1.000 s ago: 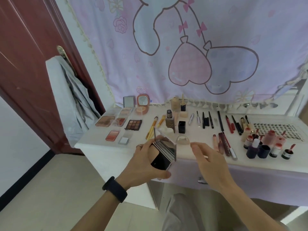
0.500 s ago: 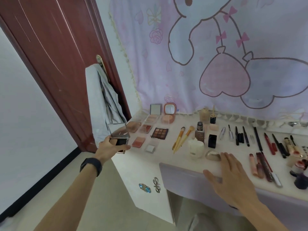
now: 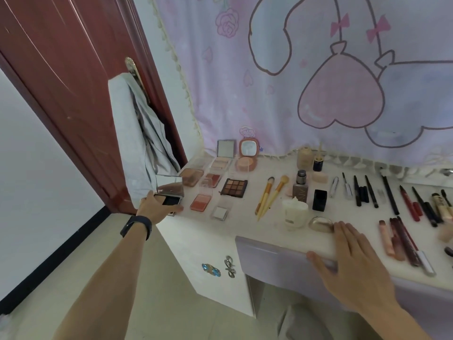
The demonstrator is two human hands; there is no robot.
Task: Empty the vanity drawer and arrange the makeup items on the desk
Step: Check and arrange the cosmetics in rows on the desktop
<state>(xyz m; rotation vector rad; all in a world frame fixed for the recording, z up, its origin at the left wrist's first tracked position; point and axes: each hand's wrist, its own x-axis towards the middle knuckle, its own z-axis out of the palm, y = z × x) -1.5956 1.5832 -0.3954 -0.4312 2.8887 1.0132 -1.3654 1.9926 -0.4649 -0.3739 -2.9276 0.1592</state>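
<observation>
The right hand (image 3: 355, 266) lies flat, fingers straight, on the front edge of the tabletop (image 3: 245, 224). Farther off, the left hand (image 3: 157, 207) grips a compact (image 3: 171, 195) at the left corner. The hand hides its near side. Its mirror lid stands up at the back.

Dark red door (image 3: 73, 82), pink cartoon curtain (image 3: 318, 69), pale floor (image 3: 73, 278), perhaps tiled, white wall (image 3: 29, 155)

The near edge of the open compact (image 3: 170, 193) is covered by the left hand (image 3: 154, 208). The inside of the drawer (image 3: 272, 263) is hidden behind its lilac front and the right hand (image 3: 353, 268). The desk (image 3: 208, 231) and the tubes (image 3: 441, 209) at far right are cut off by the picture's edge. The label on the bottle (image 3: 299, 191) is too small to be read.
</observation>
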